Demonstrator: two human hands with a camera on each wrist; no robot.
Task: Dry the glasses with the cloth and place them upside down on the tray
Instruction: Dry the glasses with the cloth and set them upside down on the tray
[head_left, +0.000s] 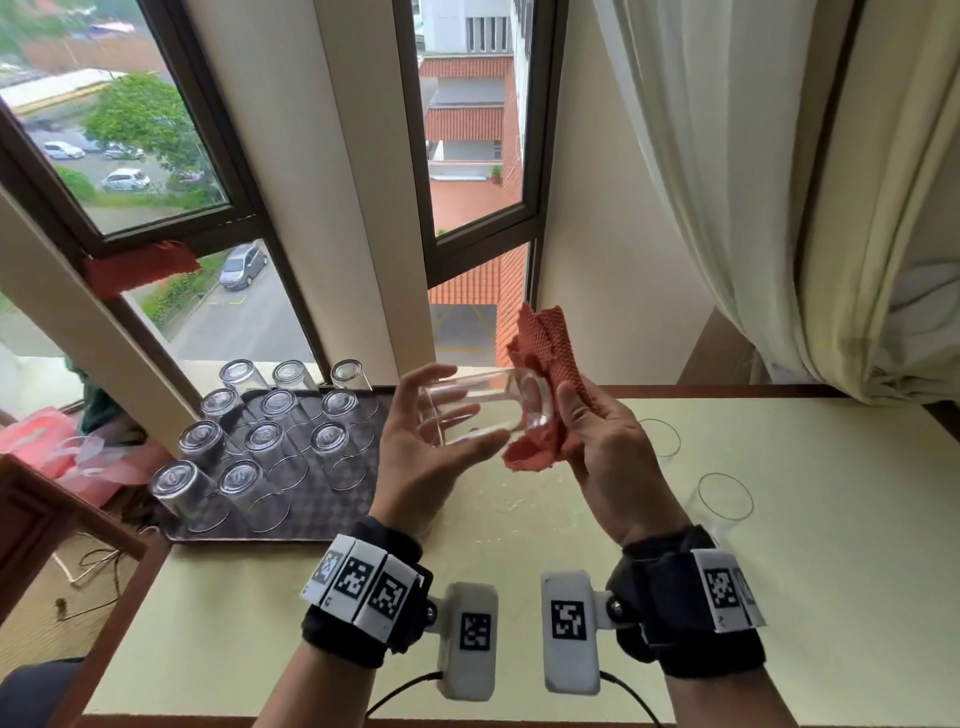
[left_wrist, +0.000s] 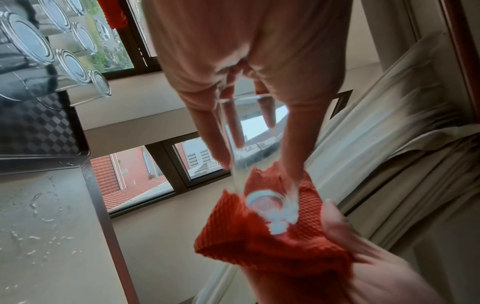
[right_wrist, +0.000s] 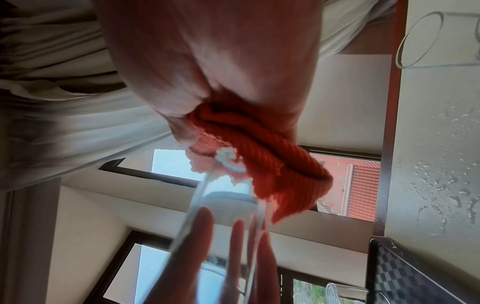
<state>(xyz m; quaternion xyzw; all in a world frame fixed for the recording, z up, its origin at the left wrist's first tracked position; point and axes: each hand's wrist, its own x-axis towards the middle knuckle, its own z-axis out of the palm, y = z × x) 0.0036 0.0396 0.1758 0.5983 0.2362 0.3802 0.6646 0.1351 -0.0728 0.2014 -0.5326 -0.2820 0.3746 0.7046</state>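
My left hand (head_left: 415, 441) holds a clear glass (head_left: 483, 410) on its side above the table, thumb on top and fingers underneath. My right hand (head_left: 597, 436) grips a bunched red waffle cloth (head_left: 545, 343) and presses it against the glass's base. In the left wrist view the glass (left_wrist: 259, 148) runs from my fingers (left_wrist: 293, 144) into the cloth (left_wrist: 272, 242). The right wrist view shows the cloth (right_wrist: 272, 162) squeezed in my right hand (right_wrist: 221, 61), touching the glass (right_wrist: 223, 216). The dark checkered tray (head_left: 332, 509) at left carries several glasses upside down (head_left: 260, 441).
Two upright glasses (head_left: 660, 436) (head_left: 724, 496) stand on the table to the right of my hands. Water drops (head_left: 498, 499) lie on the cream tabletop (head_left: 779, 597). Windows and a curtain (head_left: 753, 182) are behind. Pink bags (head_left: 47, 441) sit left of the tray.
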